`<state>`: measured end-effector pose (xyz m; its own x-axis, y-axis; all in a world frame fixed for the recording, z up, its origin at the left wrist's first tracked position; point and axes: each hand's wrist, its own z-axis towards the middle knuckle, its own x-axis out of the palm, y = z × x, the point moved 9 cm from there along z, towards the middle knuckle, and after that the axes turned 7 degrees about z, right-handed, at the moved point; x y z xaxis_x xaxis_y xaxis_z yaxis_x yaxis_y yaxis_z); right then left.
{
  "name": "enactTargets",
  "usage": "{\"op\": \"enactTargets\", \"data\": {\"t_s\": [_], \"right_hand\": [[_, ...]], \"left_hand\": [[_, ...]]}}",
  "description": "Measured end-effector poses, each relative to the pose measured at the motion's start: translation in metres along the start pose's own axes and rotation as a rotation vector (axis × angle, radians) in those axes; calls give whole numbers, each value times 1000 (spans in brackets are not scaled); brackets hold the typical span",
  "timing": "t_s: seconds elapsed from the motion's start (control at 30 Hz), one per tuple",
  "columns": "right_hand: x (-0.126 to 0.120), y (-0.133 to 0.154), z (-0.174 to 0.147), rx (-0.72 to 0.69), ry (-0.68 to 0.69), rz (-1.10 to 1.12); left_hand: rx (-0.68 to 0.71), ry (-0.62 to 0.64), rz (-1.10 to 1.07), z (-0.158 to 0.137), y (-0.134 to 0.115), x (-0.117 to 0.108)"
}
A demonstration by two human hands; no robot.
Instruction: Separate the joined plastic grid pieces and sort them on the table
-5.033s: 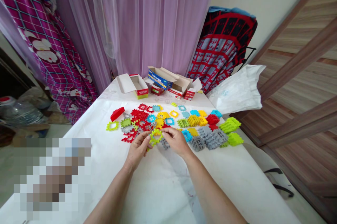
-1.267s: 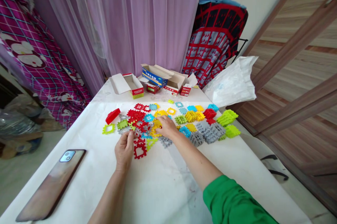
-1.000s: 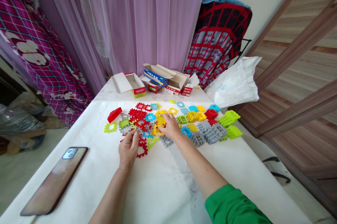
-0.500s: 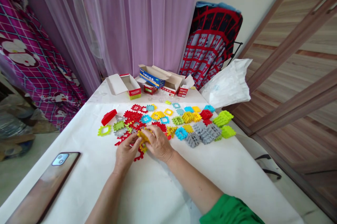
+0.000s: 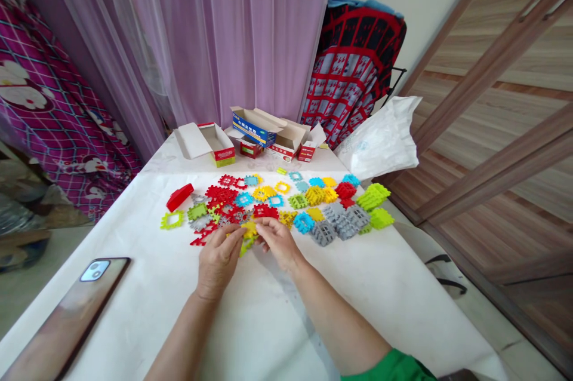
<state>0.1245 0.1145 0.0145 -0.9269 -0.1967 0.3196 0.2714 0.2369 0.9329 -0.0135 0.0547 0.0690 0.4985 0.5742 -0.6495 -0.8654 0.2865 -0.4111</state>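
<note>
Between my two hands is a yellow interlocking building tile (image 5: pixel 249 229) with notched edges, partly hidden by fingers. My left hand (image 5: pixel 218 260) is closed, its thumb and fingers pinching the tile's left side. From the right, my right hand (image 5: pixel 281 243) pinches its other edge, some fingers curled under. A yellow-green tile (image 5: pixel 246 246) shows just below; whether it is joined to the yellow one I cannot tell. Red tiles (image 5: pixel 222 194) lie loosely heaped beyond my left hand. To the right sit stacks of grey tiles (image 5: pixel 344 223) and yellow tiles (image 5: pixel 314 194).
Opened cardboard boxes (image 5: pixel 255 128) stand at the table's back edge. A white plastic bag (image 5: pixel 380 142) is at the back right, lime-green stacks (image 5: pixel 373 196) near it. A phone (image 5: pixel 74 321) lies at the left, and a red plastic piece (image 5: pixel 179 197) lies beyond it.
My hands have drawn slightly apart, and the right hand's fingers have moved from over the yellow tile to its edge. The red tile seen below my hands no longer shows.
</note>
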Motion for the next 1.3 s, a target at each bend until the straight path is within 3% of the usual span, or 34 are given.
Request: {"op": "enactTargets", "data": {"t_s": [0.17,0.47,0.67,0.73,0.83,0.93,1.03,1.17,1.3], "right_hand": [[-12,4,-5,37,-79,136],[-3,8,-17,-6,54,36],[-14,14,-15,-187,18,-72],[-22,18,-15,-234,-32,-68],[-31,19,-16,-219,-57,-26],[-35,18,-16,-180,-61,21],[-41,18,-18,-167,-112,44],[-39,16,-21,-160,-112,30],[-25,11,-23,-148,-25,-24]], "left_hand": [[-22,-3,-8,-3,2,8],[-97,53,-72,-6,16,9],[-416,41,-194,-16,49,19],[-456,-8,-221,-17,56,16],[-254,-64,-159,-10,43,9],[-42,10,-18,-8,25,17],[-24,68,22,-9,24,22],[-115,79,-131,-6,23,14],[-401,248,-469,-12,19,29]]}}
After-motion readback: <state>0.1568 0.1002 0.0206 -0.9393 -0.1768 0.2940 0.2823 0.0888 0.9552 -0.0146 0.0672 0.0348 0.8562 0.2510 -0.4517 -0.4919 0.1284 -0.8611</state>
